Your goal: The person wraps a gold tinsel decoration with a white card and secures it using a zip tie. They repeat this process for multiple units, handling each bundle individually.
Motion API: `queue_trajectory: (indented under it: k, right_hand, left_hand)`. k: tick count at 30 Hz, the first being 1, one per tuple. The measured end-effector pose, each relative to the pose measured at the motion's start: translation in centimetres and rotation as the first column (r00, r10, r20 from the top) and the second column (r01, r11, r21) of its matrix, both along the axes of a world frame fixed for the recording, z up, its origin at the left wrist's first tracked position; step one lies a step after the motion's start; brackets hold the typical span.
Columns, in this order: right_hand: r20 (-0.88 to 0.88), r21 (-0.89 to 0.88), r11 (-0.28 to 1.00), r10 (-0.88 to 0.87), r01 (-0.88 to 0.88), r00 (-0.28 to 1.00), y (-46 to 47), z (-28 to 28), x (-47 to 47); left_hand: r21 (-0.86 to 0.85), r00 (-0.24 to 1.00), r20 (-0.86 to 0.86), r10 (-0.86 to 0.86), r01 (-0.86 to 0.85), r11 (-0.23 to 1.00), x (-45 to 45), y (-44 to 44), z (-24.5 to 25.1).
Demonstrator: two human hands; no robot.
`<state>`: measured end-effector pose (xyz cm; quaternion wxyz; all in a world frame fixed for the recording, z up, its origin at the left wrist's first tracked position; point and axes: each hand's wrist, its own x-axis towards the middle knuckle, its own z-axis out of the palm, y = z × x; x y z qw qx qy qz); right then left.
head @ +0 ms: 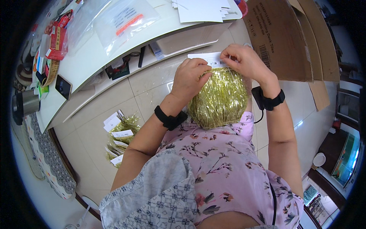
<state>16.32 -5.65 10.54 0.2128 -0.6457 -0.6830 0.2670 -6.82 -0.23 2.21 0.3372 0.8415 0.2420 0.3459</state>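
A bundle of gold tinsel fringe (220, 100) rests across my lap. Along its top edge runs a white header card (211, 59) bearing print. My left hand (193, 75) lies at the card's lower left, thumb and fingertips pinched near where card and tinsel meet. At the card's right end, my right hand (241, 60) has its thumb and forefinger brought together at the edge. Whether either hand grips the card or only touches it is hard to tell. On the floor to my left lies a pile of similar tinsel bundles (123, 123) with white cards.
Ahead stands a white table (83, 61) with a clear plastic bag (125, 25), a stack of white cards (200, 10), a phone (63, 87) and a wicker basket (52, 73). A large cardboard box (281, 43) stands at right. A patterned bench cover (45, 154) is at far left.
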Motion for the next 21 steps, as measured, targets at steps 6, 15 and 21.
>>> queue_trajectory:
  k: [6,15,21]
  right_hand:
    - [-0.026,0.089,0.995,0.053,-0.05,0.998,-1.4,-1.7,-0.8]
    - [-0.179,0.179,0.959,-0.188,0.22,0.966,-2.9,-1.0,0.2]
    - [-0.31,0.242,0.861,-0.368,0.448,0.876,-5.2,0.0,0.8]
  left_hand:
    - [-0.055,0.999,-0.018,0.034,-0.035,0.998,0.1,-0.2,-0.6]
    - [-0.034,0.964,0.068,0.256,-0.254,0.967,-0.9,3.0,1.0]
    - [0.173,0.859,0.015,0.511,-0.506,0.845,-3.4,15.3,2.0]
